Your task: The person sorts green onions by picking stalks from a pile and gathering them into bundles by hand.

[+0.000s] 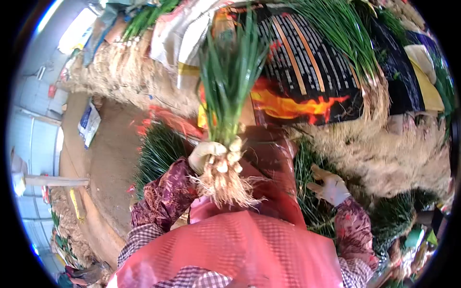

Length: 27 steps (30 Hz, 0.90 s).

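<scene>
A bunch of spring onions [230, 96] stands upright before me, green leaves up and pale bulbs and stringy roots down. My left hand [205, 154], in a light glove, is closed around it just above the bulbs. Off to the right, my gloved right hand [331, 188] is held with its fingers apart and nothing in it. Beside those fingers lies a heap of loose greens [312, 206]; whether they touch is unclear. A red apron [230, 249] covers my front.
Ahead lies a black printed sheet [307, 57] with a flame pattern. Another onion bunch [355, 53] rests on its right side. Piles of roots [374, 153] flank me. More greens [156, 149] are at left, near a bag [89, 122] on the floor.
</scene>
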Each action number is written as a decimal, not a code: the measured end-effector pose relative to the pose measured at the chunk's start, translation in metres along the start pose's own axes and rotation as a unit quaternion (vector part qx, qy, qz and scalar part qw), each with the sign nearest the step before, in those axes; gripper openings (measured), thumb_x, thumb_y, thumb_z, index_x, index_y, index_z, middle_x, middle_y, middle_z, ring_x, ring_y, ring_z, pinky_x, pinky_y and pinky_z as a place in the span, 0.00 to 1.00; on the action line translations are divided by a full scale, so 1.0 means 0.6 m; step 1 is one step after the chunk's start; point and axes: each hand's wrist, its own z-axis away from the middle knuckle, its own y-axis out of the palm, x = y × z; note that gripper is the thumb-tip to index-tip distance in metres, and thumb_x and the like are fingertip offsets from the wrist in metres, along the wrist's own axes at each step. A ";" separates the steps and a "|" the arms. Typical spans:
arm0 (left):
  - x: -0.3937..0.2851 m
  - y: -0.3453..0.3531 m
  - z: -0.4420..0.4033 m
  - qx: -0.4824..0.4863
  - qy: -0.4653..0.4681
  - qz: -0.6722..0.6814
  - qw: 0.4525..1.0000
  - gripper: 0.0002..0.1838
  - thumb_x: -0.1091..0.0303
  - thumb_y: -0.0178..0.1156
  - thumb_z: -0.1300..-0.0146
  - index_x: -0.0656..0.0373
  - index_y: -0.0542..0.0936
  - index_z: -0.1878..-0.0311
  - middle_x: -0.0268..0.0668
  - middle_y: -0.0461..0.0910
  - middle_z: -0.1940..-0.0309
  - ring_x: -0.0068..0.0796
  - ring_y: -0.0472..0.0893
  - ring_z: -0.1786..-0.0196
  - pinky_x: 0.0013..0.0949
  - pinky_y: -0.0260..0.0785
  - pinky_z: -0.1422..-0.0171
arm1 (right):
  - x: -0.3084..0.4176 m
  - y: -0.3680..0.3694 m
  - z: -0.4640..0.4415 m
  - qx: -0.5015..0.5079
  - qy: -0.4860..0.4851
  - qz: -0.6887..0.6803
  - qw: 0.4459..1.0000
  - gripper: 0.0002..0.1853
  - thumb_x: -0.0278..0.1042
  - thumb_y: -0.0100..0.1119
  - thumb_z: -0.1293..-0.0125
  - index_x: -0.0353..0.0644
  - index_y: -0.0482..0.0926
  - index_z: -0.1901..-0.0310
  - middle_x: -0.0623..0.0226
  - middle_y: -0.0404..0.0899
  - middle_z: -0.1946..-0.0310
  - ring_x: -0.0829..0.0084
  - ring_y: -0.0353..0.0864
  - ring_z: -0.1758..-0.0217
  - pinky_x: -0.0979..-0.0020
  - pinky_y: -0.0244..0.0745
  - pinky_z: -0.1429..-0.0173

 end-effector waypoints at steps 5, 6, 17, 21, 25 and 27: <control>-0.002 0.070 -0.010 -0.083 -0.053 -0.154 0.983 0.34 0.76 0.57 0.49 0.61 0.64 0.34 0.36 0.75 0.67 0.28 0.77 0.75 0.42 0.77 0.55 | 0.254 0.044 -0.108 0.179 -0.318 -0.379 0.850 0.30 0.44 0.64 0.39 0.38 0.69 0.39 0.58 0.68 0.44 0.69 0.64 0.43 0.71 0.59 0.44; -0.016 0.095 0.001 -0.089 -0.050 -0.195 0.975 0.34 0.76 0.57 0.49 0.62 0.65 0.35 0.37 0.76 0.68 0.29 0.77 0.77 0.41 0.77 0.55 | 0.272 0.072 -0.120 0.283 -0.294 -0.452 0.793 0.26 0.42 0.62 0.37 0.38 0.71 0.42 0.61 0.70 0.48 0.72 0.66 0.49 0.74 0.61 0.50; -0.117 0.105 0.351 -0.306 -0.022 -0.459 0.834 0.33 0.71 0.64 0.49 0.61 0.70 0.36 0.32 0.77 0.69 0.23 0.80 0.70 0.24 0.73 0.71 | 0.052 -0.026 -0.070 0.023 -0.120 -0.328 0.937 0.11 0.33 0.48 0.31 0.38 0.81 0.61 0.69 0.83 0.72 0.84 0.70 0.84 0.82 0.62 0.81; -0.110 0.086 0.458 -0.397 0.129 -0.414 0.809 0.35 0.72 0.63 0.50 0.65 0.68 0.35 0.32 0.76 0.69 0.25 0.80 0.69 0.25 0.75 0.71 | -0.021 0.029 -0.117 -0.071 -0.020 -0.293 0.953 0.15 0.36 0.45 0.27 0.37 0.79 0.52 0.68 0.83 0.68 0.82 0.73 0.83 0.80 0.67 0.79; -0.086 -0.024 0.513 -0.416 0.255 -0.318 0.813 0.38 0.78 0.59 0.52 0.65 0.65 0.33 0.35 0.76 0.64 0.31 0.79 0.66 0.38 0.78 0.61 | -0.105 0.092 -0.146 -0.113 -0.034 -0.141 0.983 0.19 0.38 0.45 0.25 0.35 0.74 0.42 0.66 0.82 0.60 0.75 0.78 0.76 0.76 0.73 0.70; -0.058 -0.104 0.508 -0.449 0.274 -0.277 0.804 0.38 0.77 0.59 0.51 0.65 0.63 0.32 0.37 0.77 0.63 0.31 0.79 0.67 0.38 0.78 0.61 | -0.162 0.114 -0.148 -0.140 -0.056 -0.048 0.987 0.19 0.35 0.46 0.27 0.36 0.72 0.39 0.63 0.81 0.59 0.72 0.80 0.69 0.73 0.76 0.65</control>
